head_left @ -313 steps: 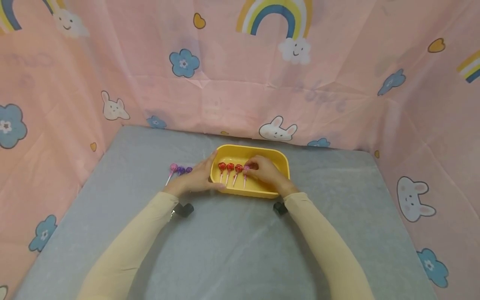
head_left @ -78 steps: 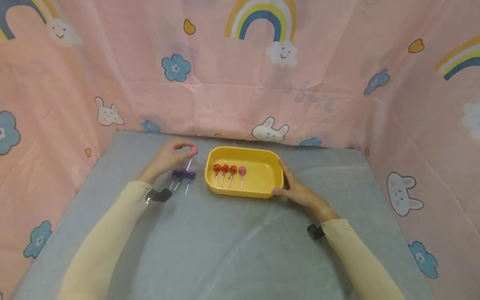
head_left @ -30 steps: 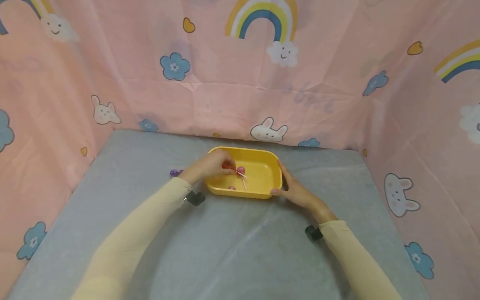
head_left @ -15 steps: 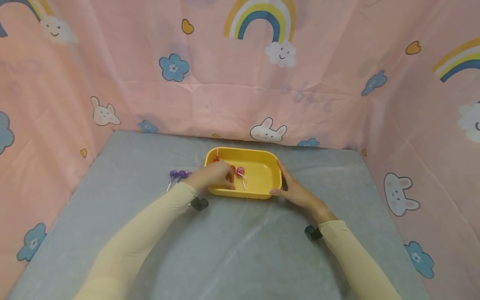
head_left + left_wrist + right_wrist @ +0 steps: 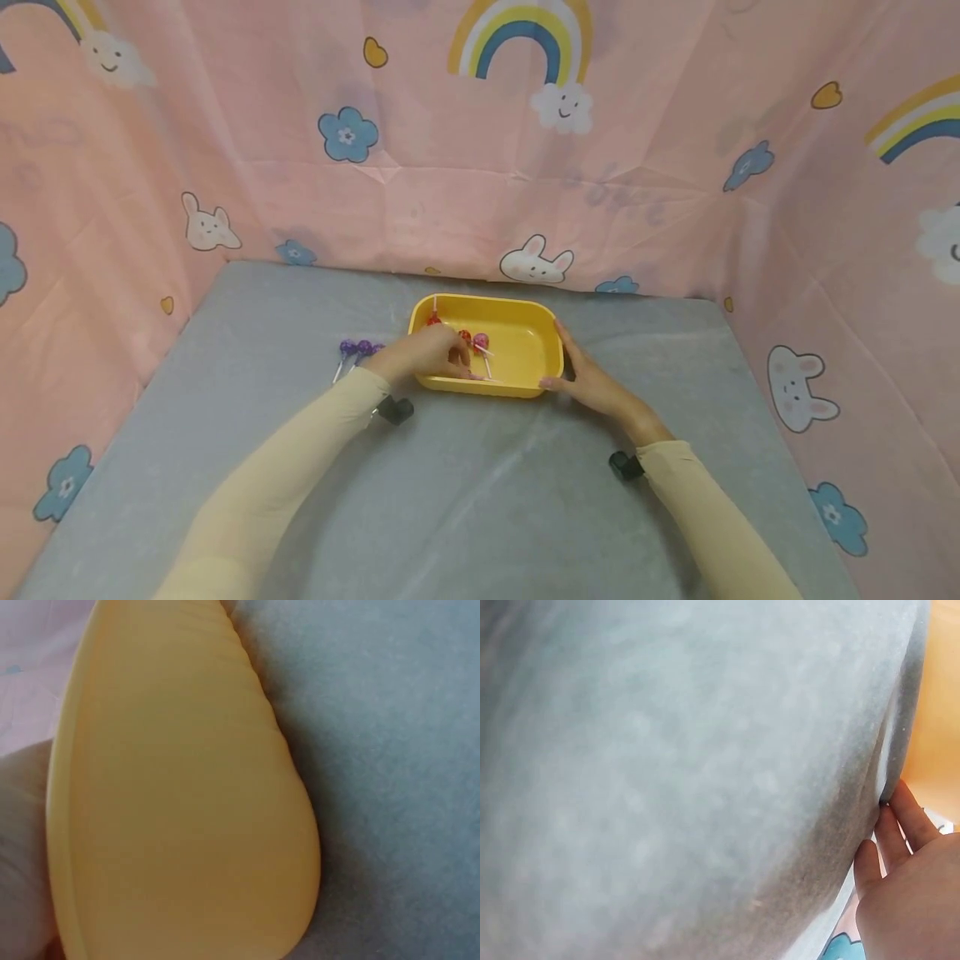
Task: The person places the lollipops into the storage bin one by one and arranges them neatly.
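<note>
My left hand (image 5: pixel 435 350) reaches into the yellow tray (image 5: pixel 517 302), its fingers curled and pointing down near the front wall. It appears to pinch a pink lollipop (image 5: pixel 477 377) whose stick points right. The hand covers part of the tray's contents. Beyond the fingers lie a red lollipop (image 5: pixel 465 336) and another pink lollipop (image 5: pixel 482 341). One more red lollipop (image 5: pixel 434 318) rests at the back left with its stick up against the wall. My right hand (image 5: pixel 600 385) steadies the tray's right end, thumb at the front corner, fairly straight fingers along the side.
Purple lollipops (image 5: pixel 363 347) lie on the grey cloth (image 5: pixel 480 500) left of the tray, partly behind the left wrist. A pink patterned curtain (image 5: pixel 450 200) rises behind the table and at both sides. Dark wrist cameras (image 5: pixel 395 409) sit below each wrist.
My left hand has set red lollipops aside and come down to the tray's front, where a pink lollipop's stick now shows to the right. The right hand stays at the tray's end.
</note>
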A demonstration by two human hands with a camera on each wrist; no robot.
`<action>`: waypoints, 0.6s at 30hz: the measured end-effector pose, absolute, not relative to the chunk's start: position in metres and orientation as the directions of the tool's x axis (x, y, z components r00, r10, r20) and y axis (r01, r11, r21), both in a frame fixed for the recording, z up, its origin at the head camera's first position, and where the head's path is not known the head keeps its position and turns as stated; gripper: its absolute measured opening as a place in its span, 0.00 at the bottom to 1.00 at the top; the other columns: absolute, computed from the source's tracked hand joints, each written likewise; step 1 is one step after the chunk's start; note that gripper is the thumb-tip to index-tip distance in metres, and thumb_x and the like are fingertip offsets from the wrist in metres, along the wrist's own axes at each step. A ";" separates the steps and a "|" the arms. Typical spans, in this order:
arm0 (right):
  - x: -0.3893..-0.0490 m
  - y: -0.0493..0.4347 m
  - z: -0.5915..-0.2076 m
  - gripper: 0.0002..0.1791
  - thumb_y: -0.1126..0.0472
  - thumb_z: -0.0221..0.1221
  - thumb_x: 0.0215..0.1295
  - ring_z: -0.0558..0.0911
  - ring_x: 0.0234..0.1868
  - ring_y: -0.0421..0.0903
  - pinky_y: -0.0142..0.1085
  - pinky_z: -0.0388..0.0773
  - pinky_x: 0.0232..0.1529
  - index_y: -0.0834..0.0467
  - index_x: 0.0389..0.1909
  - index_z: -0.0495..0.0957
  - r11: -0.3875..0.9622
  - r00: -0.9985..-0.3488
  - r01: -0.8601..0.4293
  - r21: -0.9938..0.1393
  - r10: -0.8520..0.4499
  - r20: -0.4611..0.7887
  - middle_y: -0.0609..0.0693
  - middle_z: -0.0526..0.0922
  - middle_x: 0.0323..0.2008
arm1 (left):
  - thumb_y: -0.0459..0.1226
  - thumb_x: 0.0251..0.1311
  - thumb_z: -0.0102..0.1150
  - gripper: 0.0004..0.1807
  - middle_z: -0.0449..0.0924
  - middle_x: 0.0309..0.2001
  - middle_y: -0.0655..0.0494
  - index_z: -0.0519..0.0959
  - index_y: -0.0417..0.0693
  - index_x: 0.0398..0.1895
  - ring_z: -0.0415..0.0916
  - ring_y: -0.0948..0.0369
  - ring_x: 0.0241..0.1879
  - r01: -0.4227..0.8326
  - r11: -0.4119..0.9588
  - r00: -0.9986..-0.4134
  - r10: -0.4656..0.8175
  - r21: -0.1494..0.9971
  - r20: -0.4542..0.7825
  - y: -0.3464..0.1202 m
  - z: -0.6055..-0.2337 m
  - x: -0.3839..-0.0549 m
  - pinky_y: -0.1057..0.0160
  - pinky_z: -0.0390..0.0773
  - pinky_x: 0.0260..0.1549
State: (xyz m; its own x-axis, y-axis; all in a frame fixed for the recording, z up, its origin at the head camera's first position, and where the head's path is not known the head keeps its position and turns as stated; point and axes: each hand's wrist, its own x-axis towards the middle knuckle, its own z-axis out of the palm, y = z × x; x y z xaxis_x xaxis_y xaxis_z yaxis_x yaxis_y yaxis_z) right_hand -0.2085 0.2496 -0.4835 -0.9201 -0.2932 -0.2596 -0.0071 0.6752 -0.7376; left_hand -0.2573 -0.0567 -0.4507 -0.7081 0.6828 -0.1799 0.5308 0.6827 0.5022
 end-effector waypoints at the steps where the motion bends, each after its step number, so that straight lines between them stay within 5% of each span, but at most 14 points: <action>1: -0.209 0.249 -0.484 0.60 0.38 0.65 0.60 0.40 0.82 0.57 0.64 0.43 0.77 0.27 0.75 0.24 0.675 -0.920 -0.002 -0.738 -0.291 -0.263 0.49 0.34 0.82 | 0.43 0.58 0.70 0.07 0.81 0.28 0.59 0.87 0.51 0.35 0.72 0.64 0.29 0.528 0.682 -0.703 0.685 0.506 -0.189 -0.057 -0.451 -0.257 0.71 0.75 0.32; 18: -0.208 0.250 -0.485 0.61 0.36 0.65 0.59 0.40 0.82 0.57 0.64 0.42 0.77 0.26 0.75 0.25 0.667 -0.923 -0.012 -0.745 -0.294 -0.248 0.49 0.34 0.82 | 0.41 0.59 0.69 0.06 0.79 0.29 0.59 0.85 0.55 0.39 0.73 0.63 0.32 0.503 0.675 -0.728 0.667 0.539 -0.156 -0.058 -0.458 -0.258 0.69 0.75 0.35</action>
State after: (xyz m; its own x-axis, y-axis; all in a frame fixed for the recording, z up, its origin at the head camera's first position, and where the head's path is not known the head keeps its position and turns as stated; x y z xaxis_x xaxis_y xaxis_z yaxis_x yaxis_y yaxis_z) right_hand -0.2078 0.2500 -0.4852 -0.9230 -0.2939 -0.2483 -0.0122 0.6673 -0.7447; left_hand -0.2583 -0.0583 -0.4583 -0.7283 0.6673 -0.1558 0.5033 0.6752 0.5393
